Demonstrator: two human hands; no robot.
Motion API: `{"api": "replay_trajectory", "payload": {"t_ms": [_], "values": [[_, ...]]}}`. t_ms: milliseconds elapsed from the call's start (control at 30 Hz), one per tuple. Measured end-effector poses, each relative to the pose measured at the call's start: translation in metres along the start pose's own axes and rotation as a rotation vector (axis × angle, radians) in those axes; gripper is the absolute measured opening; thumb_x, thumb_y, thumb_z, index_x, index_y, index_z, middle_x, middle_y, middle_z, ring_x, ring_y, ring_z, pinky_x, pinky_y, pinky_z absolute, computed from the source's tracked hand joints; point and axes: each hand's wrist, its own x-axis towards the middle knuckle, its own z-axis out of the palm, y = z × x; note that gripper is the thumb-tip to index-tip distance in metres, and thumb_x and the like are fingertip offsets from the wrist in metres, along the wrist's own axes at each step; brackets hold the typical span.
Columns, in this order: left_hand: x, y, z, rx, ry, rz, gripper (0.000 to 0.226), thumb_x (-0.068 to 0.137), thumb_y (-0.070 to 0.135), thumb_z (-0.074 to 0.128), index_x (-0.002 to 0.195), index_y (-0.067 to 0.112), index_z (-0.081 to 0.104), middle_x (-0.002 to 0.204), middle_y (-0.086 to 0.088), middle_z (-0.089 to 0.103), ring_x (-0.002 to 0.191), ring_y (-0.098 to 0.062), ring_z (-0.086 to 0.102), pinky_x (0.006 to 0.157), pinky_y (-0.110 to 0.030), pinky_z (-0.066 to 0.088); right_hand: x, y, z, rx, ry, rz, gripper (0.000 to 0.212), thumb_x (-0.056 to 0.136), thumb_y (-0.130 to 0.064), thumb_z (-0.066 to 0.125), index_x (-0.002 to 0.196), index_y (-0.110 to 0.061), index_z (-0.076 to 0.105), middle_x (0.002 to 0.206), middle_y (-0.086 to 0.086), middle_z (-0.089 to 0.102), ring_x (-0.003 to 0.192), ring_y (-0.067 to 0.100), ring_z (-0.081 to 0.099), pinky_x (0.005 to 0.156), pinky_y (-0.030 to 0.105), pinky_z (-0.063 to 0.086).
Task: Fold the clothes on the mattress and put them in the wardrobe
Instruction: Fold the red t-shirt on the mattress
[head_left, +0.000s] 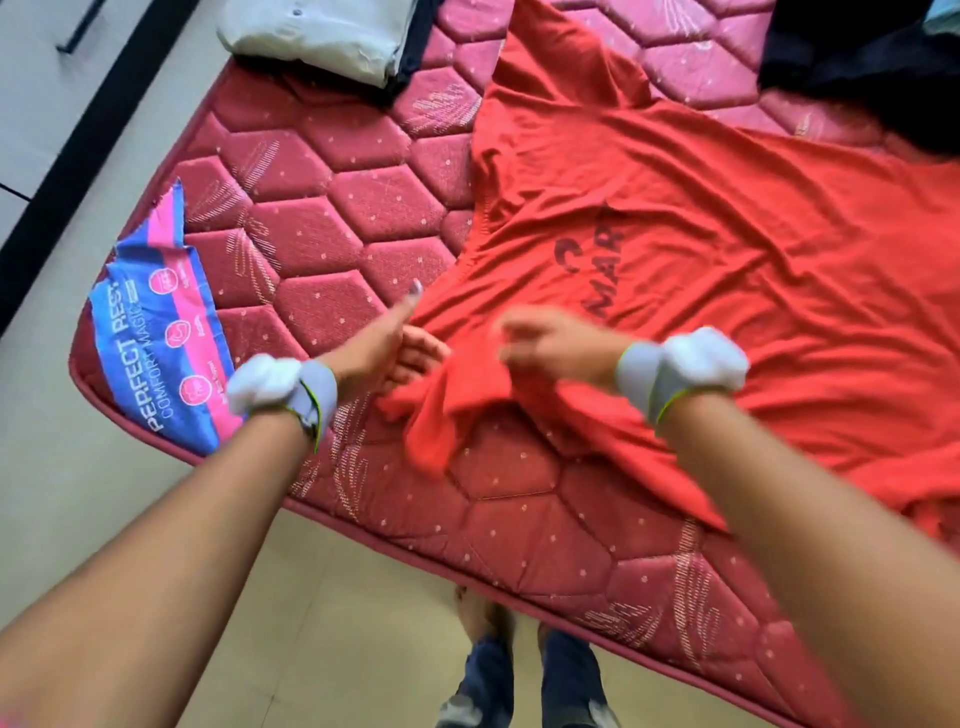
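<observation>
Head view: folded grey garment (317, 36) and dark heap (872, 67) lie at far edge of quilted, hexagon-stitched maroon mattress (322, 218). Red T-shirt (701, 249) spread flat, creased; left hand (384, 353) and right hand (550, 345) both pinch its bunched sleeve.

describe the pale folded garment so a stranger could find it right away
Start at the maroon quilted mattress and look to its far left edge, away from the hands. The pale grey folded garment lies there, the only neatly folded light piece, unlike the spread red t-shirt.
</observation>
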Motion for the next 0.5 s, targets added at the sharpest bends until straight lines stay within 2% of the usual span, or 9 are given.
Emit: {"api": "replay_trajectory", "payload": {"t_ms": [33, 67, 133, 167, 233, 300, 367, 433, 500], "values": [[0.003, 0.010, -0.007, -0.089, -0.003, -0.018, 0.078, 0.087, 0.075, 0.011, 0.078, 0.015, 0.059, 0.059, 0.001, 0.063, 0.046, -0.011, 0.054, 0.051, -0.017, 0.038, 0.006, -0.001, -0.025, 0.199, 0.202, 0.046, 0.004, 0.090, -0.018, 0.059, 0.092, -0.016, 0.057, 0.086, 0.000, 0.053, 0.072, -0.004, 0.052, 0.073, 0.015, 0.042], [0.007, 0.018, -0.012, -0.154, 0.009, -0.013, 0.081, 0.083, 0.079, 0.009, 0.079, 0.015, 0.058, 0.061, 0.000, 0.063, 0.051, -0.013, 0.056, 0.056, -0.018, 0.042, 0.010, 0.006, -0.047, 0.321, 0.376, 0.117, 0.016, 0.087, -0.034, 0.059, 0.096, -0.021, 0.056, 0.095, 0.001, 0.055, 0.085, 0.000, 0.055, 0.085, 0.021, 0.045], [0.014, 0.026, -0.015, -0.124, 0.051, 0.055, 0.082, 0.074, 0.088, 0.016, 0.082, 0.018, 0.058, 0.066, 0.002, 0.061, 0.060, -0.014, 0.057, 0.065, -0.022, 0.044, 0.004, 0.021, -0.069, 0.338, 0.478, 0.307, 0.053, 0.086, -0.058, 0.052, 0.118, -0.016, 0.057, 0.118, 0.005, 0.055, 0.116, 0.017, 0.052, 0.105, 0.034, 0.037], [0.015, 0.027, -0.013, -0.054, 0.074, 0.108, 0.084, 0.063, 0.095, 0.029, 0.085, 0.020, 0.059, 0.065, 0.005, 0.059, 0.059, -0.011, 0.055, 0.063, -0.021, 0.044, 0.000, 0.033, -0.072, 0.299, 0.467, 0.393, 0.065, 0.088, -0.061, 0.048, 0.126, -0.009, 0.055, 0.125, 0.010, 0.056, 0.123, 0.024, 0.049, 0.107, 0.037, 0.035], [0.016, 0.026, -0.006, 0.196, 0.148, 0.252, 0.089, 0.038, 0.094, 0.057, 0.090, 0.021, 0.060, 0.063, 0.011, 0.059, 0.055, -0.005, 0.053, 0.054, -0.019, 0.043, -0.013, 0.051, -0.067, 0.149, 0.477, 0.478, 0.070, 0.085, -0.061, 0.054, 0.123, -0.002, 0.059, 0.112, 0.014, 0.064, 0.104, 0.025, 0.059, 0.090, 0.033, 0.045], [0.022, 0.017, 0.000, 0.609, 0.297, 0.369, 0.075, 0.049, 0.083, 0.063, 0.088, 0.019, 0.061, 0.072, 0.008, 0.066, 0.066, -0.011, 0.061, 0.061, -0.026, 0.045, -0.021, 0.063, -0.059, 0.029, 0.557, 0.488, 0.060, 0.076, -0.058, 0.068, 0.110, -0.009, 0.064, 0.090, 0.001, 0.063, 0.078, 0.014, 0.056, 0.069, 0.026, 0.041], [0.027, 0.007, 0.007, 0.836, 0.564, 0.458, 0.052, 0.076, 0.065, 0.062, 0.091, 0.015, 0.062, 0.087, -0.011, 0.070, 0.084, -0.032, 0.064, 0.071, -0.037, 0.045, -0.021, 0.071, -0.050, -0.131, 0.588, 0.489, 0.052, 0.075, -0.054, 0.071, 0.107, -0.013, 0.063, 0.099, 0.001, 0.064, 0.093, 0.020, 0.058, 0.077, 0.028, 0.039], [0.027, 0.006, 0.014, 0.683, 0.777, 0.602, 0.032, 0.095, 0.038, 0.053, 0.103, 0.009, 0.064, 0.097, -0.024, 0.068, 0.091, -0.043, 0.061, 0.076, -0.041, 0.038, -0.014, 0.072, -0.044, -0.263, 0.624, 0.394, 0.039, 0.084, -0.046, 0.065, 0.106, -0.014, 0.063, 0.109, 0.008, 0.066, 0.104, 0.026, 0.059, 0.080, 0.028, 0.038], [0.025, 0.009, 0.012, 0.539, 0.942, 0.702, 0.028, 0.097, 0.025, 0.047, 0.114, 0.009, 0.063, 0.096, -0.027, 0.067, 0.088, -0.047, 0.061, 0.074, -0.042, 0.035, -0.011, 0.069, -0.044, -0.238, 0.756, 0.300, 0.032, 0.089, -0.045, 0.058, 0.105, -0.018, 0.062, 0.109, 0.010, 0.067, 0.104, 0.030, 0.059, 0.078, 0.030, 0.038]]}}
